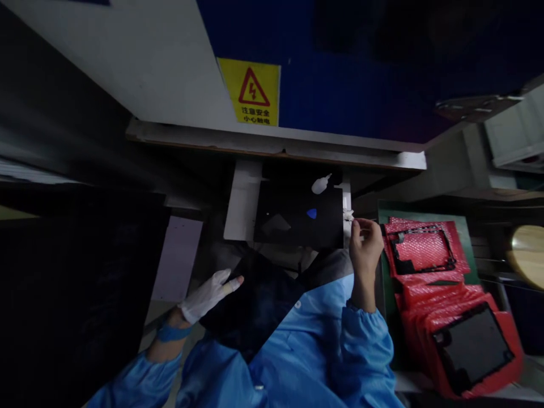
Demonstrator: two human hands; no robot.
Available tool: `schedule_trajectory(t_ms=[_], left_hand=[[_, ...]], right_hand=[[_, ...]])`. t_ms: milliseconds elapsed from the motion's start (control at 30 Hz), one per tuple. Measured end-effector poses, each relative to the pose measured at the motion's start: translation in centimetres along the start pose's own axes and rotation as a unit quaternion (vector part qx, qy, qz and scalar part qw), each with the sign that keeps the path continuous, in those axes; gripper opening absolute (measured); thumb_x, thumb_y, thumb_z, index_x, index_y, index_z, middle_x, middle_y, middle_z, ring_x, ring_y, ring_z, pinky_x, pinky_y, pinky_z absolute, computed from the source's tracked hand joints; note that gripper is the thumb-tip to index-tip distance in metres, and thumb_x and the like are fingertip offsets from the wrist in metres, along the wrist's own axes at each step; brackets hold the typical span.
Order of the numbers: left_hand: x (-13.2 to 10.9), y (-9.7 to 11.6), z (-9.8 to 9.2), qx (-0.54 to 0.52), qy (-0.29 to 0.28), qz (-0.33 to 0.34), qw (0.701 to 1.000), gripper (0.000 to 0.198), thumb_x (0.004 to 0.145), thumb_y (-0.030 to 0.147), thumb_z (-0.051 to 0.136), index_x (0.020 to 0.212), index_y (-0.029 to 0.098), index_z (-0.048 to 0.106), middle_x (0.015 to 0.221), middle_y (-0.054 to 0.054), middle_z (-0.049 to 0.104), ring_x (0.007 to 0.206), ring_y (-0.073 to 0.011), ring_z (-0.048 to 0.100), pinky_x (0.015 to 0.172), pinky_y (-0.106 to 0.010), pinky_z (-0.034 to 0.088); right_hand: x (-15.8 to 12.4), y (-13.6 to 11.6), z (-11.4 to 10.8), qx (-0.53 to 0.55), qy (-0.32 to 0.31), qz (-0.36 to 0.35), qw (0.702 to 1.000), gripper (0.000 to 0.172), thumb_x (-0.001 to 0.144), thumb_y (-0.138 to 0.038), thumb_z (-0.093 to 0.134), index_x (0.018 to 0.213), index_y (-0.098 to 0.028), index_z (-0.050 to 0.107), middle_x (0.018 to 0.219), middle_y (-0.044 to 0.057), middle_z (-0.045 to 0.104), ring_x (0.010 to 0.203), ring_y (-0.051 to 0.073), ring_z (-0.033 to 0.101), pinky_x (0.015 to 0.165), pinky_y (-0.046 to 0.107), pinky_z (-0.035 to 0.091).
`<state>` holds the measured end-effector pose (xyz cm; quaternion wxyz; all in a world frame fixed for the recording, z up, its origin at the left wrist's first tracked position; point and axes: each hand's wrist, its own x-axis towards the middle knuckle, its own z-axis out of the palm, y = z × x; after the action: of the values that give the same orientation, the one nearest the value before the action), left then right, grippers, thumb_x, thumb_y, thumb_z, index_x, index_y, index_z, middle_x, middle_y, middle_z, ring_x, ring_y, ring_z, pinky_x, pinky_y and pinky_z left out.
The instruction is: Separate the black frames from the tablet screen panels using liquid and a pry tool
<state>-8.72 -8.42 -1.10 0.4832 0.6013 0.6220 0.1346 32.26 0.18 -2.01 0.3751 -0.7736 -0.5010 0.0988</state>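
Note:
My right hand (366,241) is bare and pinches at the right edge of a black board (297,235). A small crumpled white piece (348,215), like tissue, shows at its fingertips. My left hand (212,294), in a white glove with one bare fingertip, hovers above my lap, fingers stretched out and holding nothing. On the black board lie a blue triangular pick (311,213), a small white bottle (321,184) with a pointed tip and a dark grey flat piece (276,224). Under the board is a white tray (242,204).
A blue-and-white cabinet (361,96) with a yellow electric warning label (255,93) overhangs the board. To the right, a green mat (470,226) bears red bubble-wrap bags (419,317) and black frames (402,255). A pale panel (176,258) stands left.

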Motion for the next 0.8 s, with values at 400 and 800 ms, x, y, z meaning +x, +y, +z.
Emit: schedule_trajectory(t_ms=[400,800], left_hand=[[1.3,5.5,5.3,0.005,-0.032,0.027,0.999,0.048,0.1,0.059,0.063,0.12,0.022,0.086,0.126,-0.017,0.091,0.125,-0.0393,0.088,0.109,-0.042,0.073],[12.0,13.9,-0.3,0.135,-0.16,0.153,0.966,0.059,0.103,0.065,0.062,0.134,0.021,0.087,0.13,-0.011,0.091,0.125,-0.0355,0.088,0.112,-0.041,0.07]], right_hand=[[8.6,1.7,3.4,0.056,-0.094,0.136,0.985,0.044,0.08,-0.063,0.091,0.078,-0.027,0.066,0.083,0.01,0.076,0.091,0.033,0.073,0.094,0.051,0.06],[2.6,1.8,-2.0,0.335,-0.093,0.186,0.919,0.074,0.068,-0.095,0.094,0.084,-0.027,0.069,0.083,0.003,0.076,0.082,0.022,0.074,0.078,0.036,0.066]])
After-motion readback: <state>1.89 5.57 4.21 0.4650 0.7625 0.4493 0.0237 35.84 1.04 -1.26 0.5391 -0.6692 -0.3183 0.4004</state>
